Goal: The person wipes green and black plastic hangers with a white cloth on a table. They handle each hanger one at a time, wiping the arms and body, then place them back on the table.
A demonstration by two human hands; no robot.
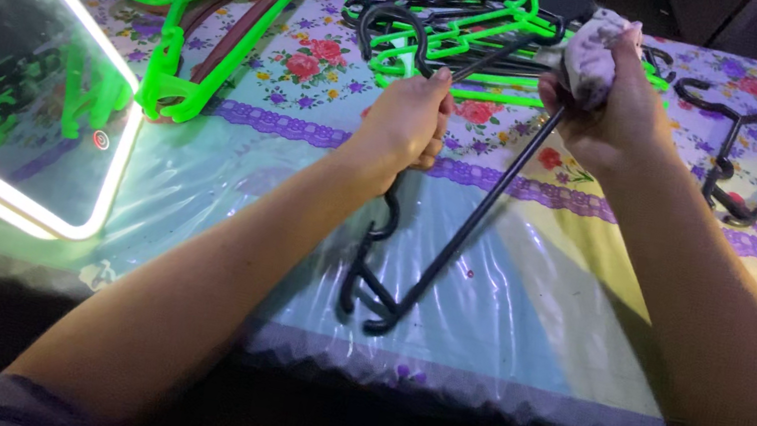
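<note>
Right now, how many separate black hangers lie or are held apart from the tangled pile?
2: one black hanger gripped by the left hand and right hand, another black hanger lying at far right. The central pile hides more.

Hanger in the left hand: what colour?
Black; the head view shows it best, held by the left hand.

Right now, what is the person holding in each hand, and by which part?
Left hand grips a black hanger near its hook; right hand presses a crumpled cloth around the hanger's arm.
</note>
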